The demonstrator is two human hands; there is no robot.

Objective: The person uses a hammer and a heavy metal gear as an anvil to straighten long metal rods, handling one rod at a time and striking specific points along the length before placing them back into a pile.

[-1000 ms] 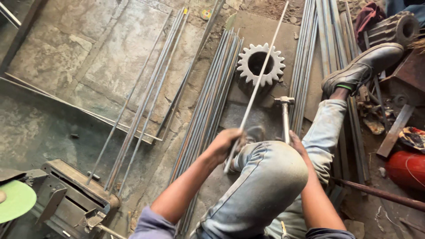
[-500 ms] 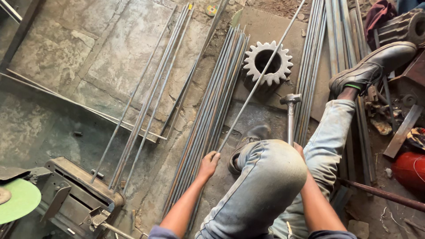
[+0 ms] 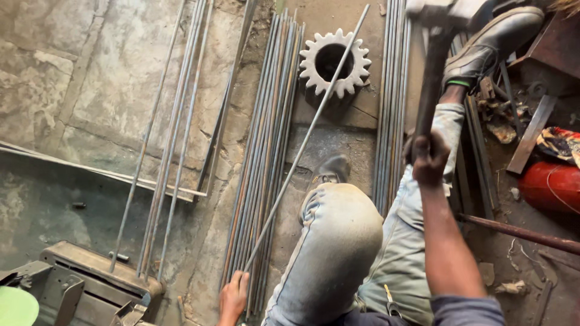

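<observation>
My left hand (image 3: 232,296) grips the near end of a long thin steel rod (image 3: 308,136) that slants up across a white toothed gear (image 3: 335,62) on the floor. My right hand (image 3: 428,158) is closed on the handle of a hammer (image 3: 436,48), raised so its head sits near the top edge of the view. My bent knee in pale jeans (image 3: 338,241) is between the two hands. My shoe (image 3: 331,171) rests on the floor near the rod's middle.
A bundle of steel rods (image 3: 263,151) lies left of the held rod, more rods (image 3: 391,108) to its right and loose ones (image 3: 175,133) farther left. A metal machine (image 3: 90,284) is at bottom left. A red cylinder (image 3: 553,187) and scrap lie right.
My right hand has swung the hammer up from resting upright on the floor to a raised position. My left hand has slid down the rod toward its near end.
</observation>
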